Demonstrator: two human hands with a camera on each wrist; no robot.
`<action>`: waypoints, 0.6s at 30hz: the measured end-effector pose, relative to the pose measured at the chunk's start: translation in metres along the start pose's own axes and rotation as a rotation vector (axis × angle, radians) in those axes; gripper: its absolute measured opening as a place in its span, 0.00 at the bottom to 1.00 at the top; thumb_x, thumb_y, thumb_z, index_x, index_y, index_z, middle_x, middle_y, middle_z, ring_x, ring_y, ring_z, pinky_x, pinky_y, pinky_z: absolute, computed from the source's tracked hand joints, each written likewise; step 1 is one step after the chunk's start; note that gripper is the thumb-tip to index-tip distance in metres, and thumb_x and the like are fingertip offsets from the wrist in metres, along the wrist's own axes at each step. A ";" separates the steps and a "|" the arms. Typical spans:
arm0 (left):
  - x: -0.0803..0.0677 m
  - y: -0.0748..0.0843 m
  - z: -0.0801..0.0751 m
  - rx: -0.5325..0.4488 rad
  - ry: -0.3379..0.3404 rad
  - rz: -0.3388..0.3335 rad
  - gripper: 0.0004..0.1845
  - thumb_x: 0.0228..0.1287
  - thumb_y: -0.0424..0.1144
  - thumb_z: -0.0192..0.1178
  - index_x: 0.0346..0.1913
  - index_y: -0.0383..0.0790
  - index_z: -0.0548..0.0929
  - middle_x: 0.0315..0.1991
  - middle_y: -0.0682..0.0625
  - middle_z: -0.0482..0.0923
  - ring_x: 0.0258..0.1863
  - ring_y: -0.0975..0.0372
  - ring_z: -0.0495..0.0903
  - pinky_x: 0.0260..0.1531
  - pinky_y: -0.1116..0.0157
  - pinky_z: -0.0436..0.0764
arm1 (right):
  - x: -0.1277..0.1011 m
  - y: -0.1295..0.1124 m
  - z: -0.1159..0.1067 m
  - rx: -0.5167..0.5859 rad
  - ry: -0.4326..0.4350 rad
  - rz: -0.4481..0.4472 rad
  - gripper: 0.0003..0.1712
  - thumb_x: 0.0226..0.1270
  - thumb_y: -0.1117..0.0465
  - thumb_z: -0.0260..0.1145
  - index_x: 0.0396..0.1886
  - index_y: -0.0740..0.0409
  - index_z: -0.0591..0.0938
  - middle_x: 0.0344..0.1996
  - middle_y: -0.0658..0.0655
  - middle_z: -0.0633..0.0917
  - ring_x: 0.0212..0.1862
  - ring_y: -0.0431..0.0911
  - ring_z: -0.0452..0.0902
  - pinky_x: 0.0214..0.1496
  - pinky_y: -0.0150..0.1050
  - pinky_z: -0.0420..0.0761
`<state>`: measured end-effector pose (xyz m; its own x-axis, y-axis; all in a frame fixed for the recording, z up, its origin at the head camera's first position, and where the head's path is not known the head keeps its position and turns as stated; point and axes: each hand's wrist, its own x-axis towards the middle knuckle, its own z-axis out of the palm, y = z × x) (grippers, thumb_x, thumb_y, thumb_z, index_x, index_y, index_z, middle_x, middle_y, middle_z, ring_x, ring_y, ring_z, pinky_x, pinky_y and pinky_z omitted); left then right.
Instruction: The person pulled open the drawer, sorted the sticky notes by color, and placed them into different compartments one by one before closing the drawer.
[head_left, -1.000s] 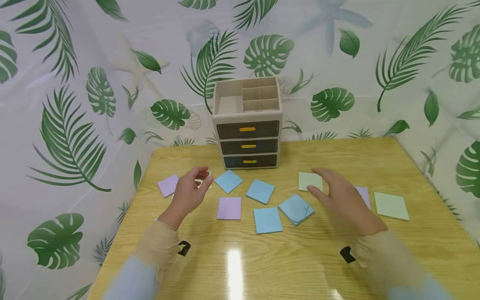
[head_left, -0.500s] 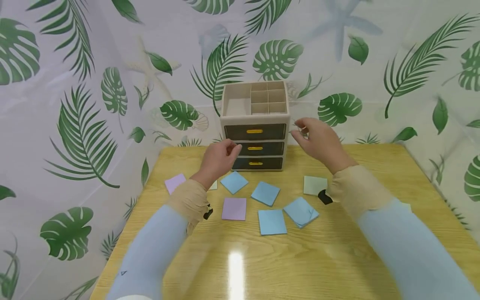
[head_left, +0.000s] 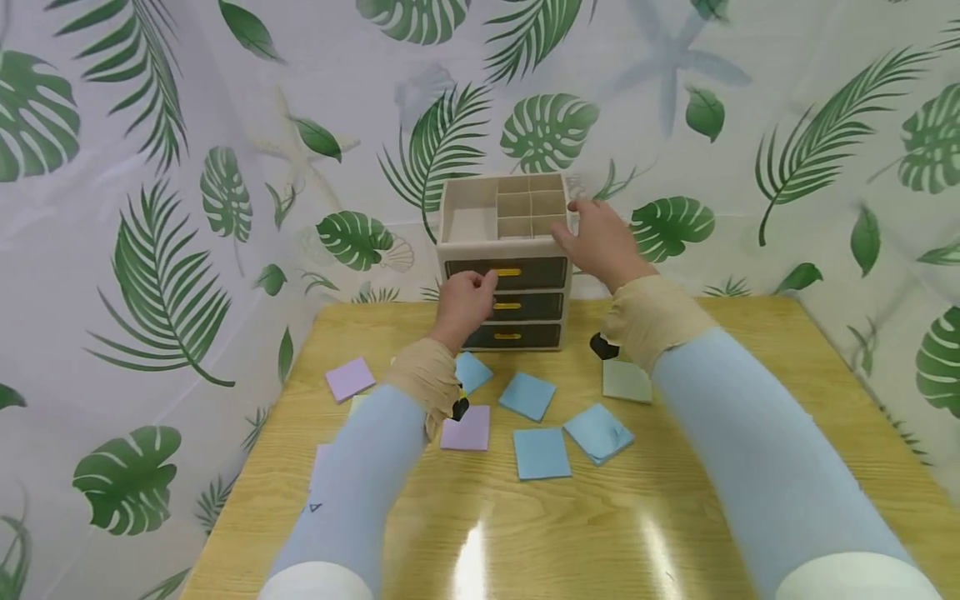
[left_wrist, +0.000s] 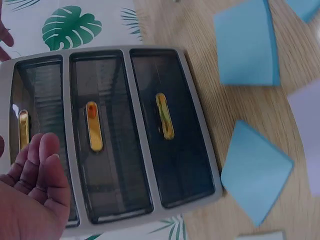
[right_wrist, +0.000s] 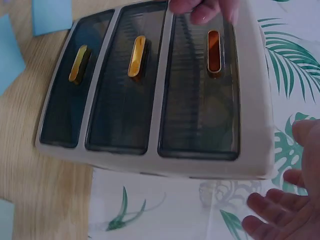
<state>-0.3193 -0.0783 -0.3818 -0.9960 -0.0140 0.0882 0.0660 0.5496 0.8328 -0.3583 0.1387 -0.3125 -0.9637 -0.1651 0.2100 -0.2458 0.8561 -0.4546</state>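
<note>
A cream desk organizer (head_left: 480, 249) with three dark drawers and yellow handles stands at the back of the table. All three drawers are closed. My left hand (head_left: 462, 304) is in front of the top drawer (head_left: 540, 273), fingertips close to its yellow handle (left_wrist: 24, 129); the fingers are loosely bent and hold nothing. At the organizer's upper right edge is my right hand (head_left: 600, 242), thumb toward the front corner and fingers toward the side. In the right wrist view its fingers (right_wrist: 275, 207) are spread beside the organizer's side wall, with nothing in them.
Square paper pads lie in front of the organizer: several blue ones (head_left: 542, 454), purple ones (head_left: 350, 379) and a pale green one (head_left: 627, 381). The organizer's top has open compartments (head_left: 471, 221). A leaf-printed cloth (head_left: 750, 167) hangs behind the wooden table (head_left: 600, 533).
Both hands have moved from above the paper pads to the organizer. The left came right and up to the top drawer; the right went left and up to the upper right edge.
</note>
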 end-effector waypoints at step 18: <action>0.020 0.005 0.026 -0.445 0.073 -0.294 0.25 0.71 0.53 0.51 0.38 0.30 0.83 0.19 0.50 0.78 0.14 0.63 0.76 0.30 0.58 0.82 | 0.022 -0.006 0.018 -0.011 -0.156 0.105 0.33 0.77 0.52 0.35 0.63 0.78 0.64 0.61 0.75 0.68 0.59 0.66 0.67 0.61 0.57 0.67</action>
<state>-0.3409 -0.0536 -0.3898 -0.9706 -0.1805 -0.1594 -0.1805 0.1072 0.9777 -0.3804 0.1211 -0.3211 -0.9888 -0.1475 0.0246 -0.1423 0.8779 -0.4571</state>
